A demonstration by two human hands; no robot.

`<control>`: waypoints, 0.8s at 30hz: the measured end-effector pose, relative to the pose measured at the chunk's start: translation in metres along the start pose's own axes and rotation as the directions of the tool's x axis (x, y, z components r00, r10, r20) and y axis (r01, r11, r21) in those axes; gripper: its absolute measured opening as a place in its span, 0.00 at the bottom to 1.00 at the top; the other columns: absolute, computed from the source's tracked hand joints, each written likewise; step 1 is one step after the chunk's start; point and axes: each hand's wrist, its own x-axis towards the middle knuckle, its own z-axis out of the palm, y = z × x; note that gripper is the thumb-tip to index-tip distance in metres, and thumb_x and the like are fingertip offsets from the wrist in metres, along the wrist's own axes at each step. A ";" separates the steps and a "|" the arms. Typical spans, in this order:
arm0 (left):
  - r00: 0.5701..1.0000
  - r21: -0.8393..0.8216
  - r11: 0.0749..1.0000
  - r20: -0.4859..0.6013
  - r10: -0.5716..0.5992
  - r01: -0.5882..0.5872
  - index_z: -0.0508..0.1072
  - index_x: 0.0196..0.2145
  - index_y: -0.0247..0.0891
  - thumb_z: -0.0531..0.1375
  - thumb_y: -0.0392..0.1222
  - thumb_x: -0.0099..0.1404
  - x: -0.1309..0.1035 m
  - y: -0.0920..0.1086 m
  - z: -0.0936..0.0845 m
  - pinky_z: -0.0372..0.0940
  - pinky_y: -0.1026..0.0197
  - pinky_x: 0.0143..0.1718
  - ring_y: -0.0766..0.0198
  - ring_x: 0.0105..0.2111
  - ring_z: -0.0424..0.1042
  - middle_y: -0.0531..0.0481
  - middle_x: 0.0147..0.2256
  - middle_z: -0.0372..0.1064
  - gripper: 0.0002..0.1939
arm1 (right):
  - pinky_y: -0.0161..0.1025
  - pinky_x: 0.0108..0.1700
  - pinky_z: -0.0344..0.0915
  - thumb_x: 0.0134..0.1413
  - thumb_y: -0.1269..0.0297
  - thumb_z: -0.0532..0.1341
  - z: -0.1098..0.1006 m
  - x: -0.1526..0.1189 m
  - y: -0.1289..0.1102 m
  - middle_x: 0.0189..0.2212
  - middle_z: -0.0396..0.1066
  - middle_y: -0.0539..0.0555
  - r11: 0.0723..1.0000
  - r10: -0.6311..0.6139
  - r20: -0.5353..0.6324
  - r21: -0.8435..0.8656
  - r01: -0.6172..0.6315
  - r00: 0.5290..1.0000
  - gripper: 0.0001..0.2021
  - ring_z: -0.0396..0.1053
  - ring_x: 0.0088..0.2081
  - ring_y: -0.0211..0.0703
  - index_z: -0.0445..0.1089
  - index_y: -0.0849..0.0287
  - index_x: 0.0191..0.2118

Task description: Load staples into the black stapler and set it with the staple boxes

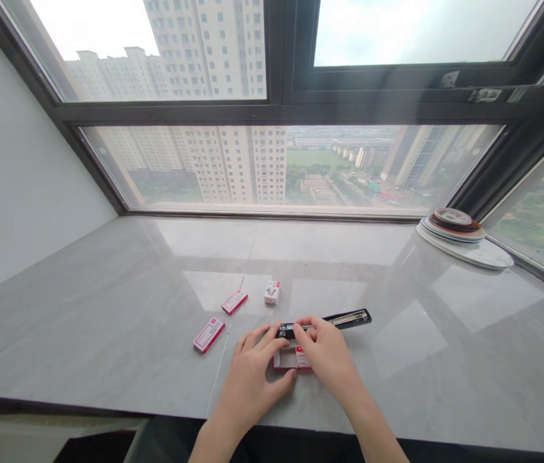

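A black stapler (352, 317) lies unfolded on the grey marble-look sill, its long arm pointing right and its metal channel showing. The fingertips of my left hand (253, 373) rest on its left end, with the thumb held apart, lower down by a box. My right hand (325, 352) has thumb and forefinger closed over the stapler's middle; whether a strip of staples is between them is hidden. Under both hands sits an opened red-and-white staple box (287, 359), partly covered by my fingers.
Two flat red-and-white boxes, one nearer (209, 334) and one farther (235, 301), lie to the left. A small white-and-red box (272, 292) stands beyond the stapler. Stacked round plates or coasters (465, 241) sit by the window frame (281, 114) at the right.
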 end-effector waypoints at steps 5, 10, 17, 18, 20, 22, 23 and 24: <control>1.000 0.000 1.000 -0.012 0.004 -0.004 0.74 0.55 0.56 0.67 0.44 0.63 0.000 -0.002 0.001 0.60 0.42 0.66 0.50 0.67 0.60 0.59 0.68 0.61 0.22 | 0.39 0.34 0.62 0.66 0.54 0.56 -0.005 -0.007 -0.002 0.28 0.79 0.52 0.995 -0.055 -0.040 -0.084 0.052 0.998 0.15 0.74 0.31 0.47 0.77 0.55 0.43; 1.000 -0.008 1.000 -0.018 -0.001 0.000 0.75 0.54 0.55 0.67 0.44 0.63 0.000 -0.003 0.002 0.60 0.42 0.66 0.50 0.67 0.60 0.58 0.67 0.62 0.21 | 0.39 0.32 0.61 0.67 0.54 0.55 -0.007 -0.007 0.007 0.23 0.76 0.50 0.992 -0.033 -0.126 -0.123 0.017 0.991 0.15 0.73 0.28 0.47 0.76 0.55 0.43; 1.000 -0.029 1.000 -0.003 -0.007 0.007 0.75 0.55 0.56 0.68 0.44 0.63 0.001 -0.002 0.001 0.60 0.41 0.66 0.49 0.67 0.60 0.58 0.67 0.62 0.22 | 0.37 0.29 0.60 0.64 0.50 0.58 0.006 -0.005 0.010 0.21 0.74 0.50 0.994 0.043 0.005 0.104 -0.043 0.999 0.18 0.70 0.25 0.44 0.74 0.59 0.46; 1.000 -0.033 0.999 -0.004 -0.010 0.010 0.75 0.55 0.56 0.68 0.44 0.63 0.001 -0.002 0.001 0.61 0.41 0.66 0.49 0.67 0.60 0.58 0.67 0.62 0.22 | 0.36 0.27 0.58 0.64 0.49 0.59 0.009 -0.004 0.011 0.20 0.73 0.49 0.986 0.062 0.020 0.151 -0.064 0.998 0.19 0.68 0.23 0.43 0.73 0.60 0.47; 1.000 -0.039 0.999 -0.005 -0.013 0.013 0.75 0.55 0.56 0.68 0.43 0.63 0.001 -0.002 0.001 0.61 0.41 0.66 0.49 0.67 0.60 0.58 0.67 0.62 0.23 | 0.35 0.25 0.54 0.62 0.47 0.61 0.013 -0.002 0.013 0.18 0.70 0.48 0.964 0.091 0.036 0.247 -0.097 0.995 0.21 0.63 0.20 0.40 0.72 0.62 0.47; 1.000 -0.045 0.999 -0.005 -0.011 0.011 0.75 0.55 0.56 0.68 0.43 0.62 0.001 -0.002 0.001 0.60 0.40 0.66 0.49 0.67 0.61 0.57 0.67 0.63 0.23 | 0.34 0.24 0.52 0.61 0.46 0.62 0.015 -0.001 0.015 0.17 0.67 0.47 0.935 0.106 0.044 0.337 -0.115 0.993 0.22 0.59 0.19 0.37 0.71 0.63 0.47; 1.000 -0.048 0.999 -0.005 -0.010 0.010 0.75 0.55 0.56 0.68 0.42 0.62 0.001 -0.002 0.002 0.60 0.40 0.66 0.48 0.67 0.61 0.57 0.67 0.63 0.23 | 0.33 0.24 0.51 0.60 0.46 0.63 0.015 -0.001 0.016 0.17 0.66 0.46 0.917 0.113 0.051 0.379 -0.124 0.992 0.23 0.57 0.19 0.36 0.71 0.64 0.47; 1.000 -0.050 0.999 -0.006 -0.012 0.011 0.75 0.55 0.57 0.68 0.42 0.62 0.001 -0.002 0.002 0.60 0.40 0.66 0.48 0.67 0.60 0.57 0.67 0.63 0.23 | 0.33 0.24 0.50 0.59 0.46 0.64 0.015 -0.001 0.016 0.17 0.64 0.45 0.900 0.118 0.059 0.415 -0.132 0.991 0.24 0.56 0.19 0.35 0.70 0.64 0.48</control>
